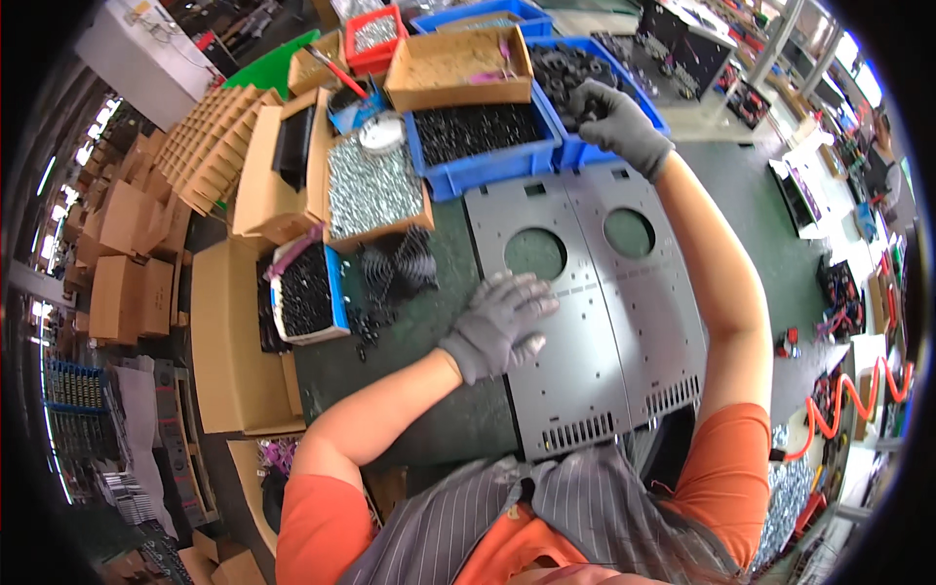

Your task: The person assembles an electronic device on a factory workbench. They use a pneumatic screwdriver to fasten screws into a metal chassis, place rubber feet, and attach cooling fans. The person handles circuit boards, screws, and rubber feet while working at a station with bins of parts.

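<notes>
Two grey sheet-metal panels lie side by side on the dark green worktop, a left panel point(575, 375) and a right panel point(648, 312). Each has a large round hole, small holes and a row of slots along the near edge. My left hand point(497, 327), in a grey glove, rests with fingers spread on the left panel's left edge, below its round hole. My right hand point(624, 129), gloved too, reaches into the far blue bin point(651, 109) of loose black parts point(575, 70). Its fingers are curled among them; what they grip is hidden.
Left of that bin stands a blue bin point(487, 168) of small black pieces, with a cardboard tray point(458, 93) over its back. A box of silvery fasteners point(375, 185), a box of black screws point(304, 292) and black fan guards point(400, 263) sit left. An orange coiled hose point(846, 405) hangs right.
</notes>
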`<state>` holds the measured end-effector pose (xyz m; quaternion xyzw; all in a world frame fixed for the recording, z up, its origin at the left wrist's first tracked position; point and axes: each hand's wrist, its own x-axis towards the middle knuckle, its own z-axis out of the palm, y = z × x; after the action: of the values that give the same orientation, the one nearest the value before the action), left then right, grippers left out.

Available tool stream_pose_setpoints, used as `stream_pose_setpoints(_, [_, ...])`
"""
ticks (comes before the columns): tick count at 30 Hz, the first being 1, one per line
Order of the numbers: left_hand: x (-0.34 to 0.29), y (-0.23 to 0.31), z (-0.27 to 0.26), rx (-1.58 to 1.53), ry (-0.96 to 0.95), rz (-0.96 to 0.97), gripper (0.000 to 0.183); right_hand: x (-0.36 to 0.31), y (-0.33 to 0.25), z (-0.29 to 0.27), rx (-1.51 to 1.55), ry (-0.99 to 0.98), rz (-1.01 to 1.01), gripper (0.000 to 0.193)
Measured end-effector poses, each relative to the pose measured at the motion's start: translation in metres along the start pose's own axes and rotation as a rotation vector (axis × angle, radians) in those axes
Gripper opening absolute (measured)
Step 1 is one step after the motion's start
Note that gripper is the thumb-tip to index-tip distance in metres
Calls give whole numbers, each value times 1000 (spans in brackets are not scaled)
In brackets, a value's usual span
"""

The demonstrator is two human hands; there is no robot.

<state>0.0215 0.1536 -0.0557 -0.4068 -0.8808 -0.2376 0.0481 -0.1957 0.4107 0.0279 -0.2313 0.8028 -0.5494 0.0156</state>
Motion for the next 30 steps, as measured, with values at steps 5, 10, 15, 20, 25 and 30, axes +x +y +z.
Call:
stream_pose_setpoints(5, [-3, 0, 4, 27, 8, -2, 51, -126, -39, 41, -359, -441, -32, 31])
stream_pose_setpoints(10, [-2, 4, 5, 83, 24, -8, 56, -199, -62, 64, -560, -510, 105, 36])
stream_pose_setpoints(15, [2, 18, 9, 164, -33, -105, 88, -231, -57, 65, -776, -271, -49, 66])
stream_pose_setpoints(20, [19, 42, 24, 207, -83, -122, 106, -266, -36, 56, -941, -73, 11, 76])
stream_pose_setpoints(25, [45, 49, 24, 86, -133, -86, 89, -288, -22, 67, -954, 89, 73, 81])
stream_pose_setpoints(30, [39, 40, 18, 64, -110, -67, 76, -285, -30, 53, -764, 162, 8, 66])
